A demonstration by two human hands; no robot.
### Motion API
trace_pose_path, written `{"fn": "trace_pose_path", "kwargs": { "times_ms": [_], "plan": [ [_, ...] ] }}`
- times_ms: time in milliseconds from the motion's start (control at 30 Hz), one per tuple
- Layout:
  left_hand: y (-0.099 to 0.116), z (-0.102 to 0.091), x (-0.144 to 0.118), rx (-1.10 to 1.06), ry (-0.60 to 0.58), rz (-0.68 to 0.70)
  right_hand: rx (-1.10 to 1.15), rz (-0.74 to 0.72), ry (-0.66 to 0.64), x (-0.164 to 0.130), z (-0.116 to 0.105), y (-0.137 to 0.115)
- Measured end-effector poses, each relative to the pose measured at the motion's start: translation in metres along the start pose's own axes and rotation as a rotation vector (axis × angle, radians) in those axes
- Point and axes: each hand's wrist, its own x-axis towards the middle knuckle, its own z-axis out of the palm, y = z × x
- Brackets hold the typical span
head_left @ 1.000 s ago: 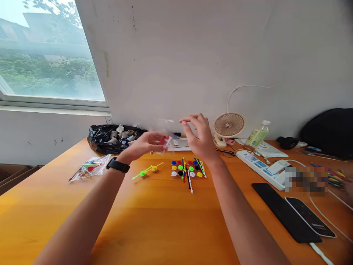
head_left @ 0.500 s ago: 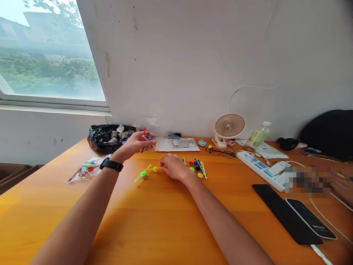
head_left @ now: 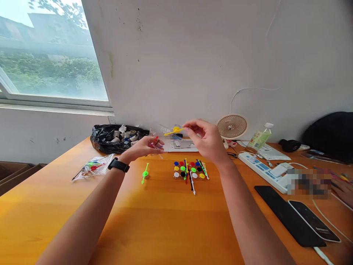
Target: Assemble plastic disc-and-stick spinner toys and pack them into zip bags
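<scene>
My right hand (head_left: 209,140) is raised above the table and pinches a yellow spinner with a thin stick (head_left: 174,130) between thumb and fingertips. My left hand (head_left: 145,148), with a black watch on the wrist, holds a small clear bag of coloured sticks (head_left: 156,142) just left of it. Below them on the orange table (head_left: 165,221) lies a green spinner (head_left: 145,173). Right of that sits a cluster of coloured round caps and sticks (head_left: 189,171).
A black bag of small parts (head_left: 118,138) lies by the wall, and a clear packet of pieces (head_left: 93,167) at the left. A fan (head_left: 232,127), bottle (head_left: 258,137), power strip (head_left: 264,170) and two phones (head_left: 299,217) fill the right side. Another person's hand (head_left: 343,186) shows at the right edge.
My right hand went down to the table beside the yellow spinner, then lifted up holding it. The green spinner stays on the table, turned more upright. My left hand kept the bag.
</scene>
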Motion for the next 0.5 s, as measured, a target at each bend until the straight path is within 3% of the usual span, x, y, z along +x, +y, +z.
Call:
{"fn": "trace_pose_path", "kwargs": {
  "times_ms": [133, 500],
  "plan": [
    [0.006, 0.016, 0.004, 0.005, -0.127, 0.053, -0.171, -0.14, 0.061, 0.0, -0.007, -0.017],
    [0.011, 0.035, 0.007, 0.009, -0.22, 0.141, -0.258, -0.153, -0.207, -0.004, 0.007, -0.015]
  ]
}}
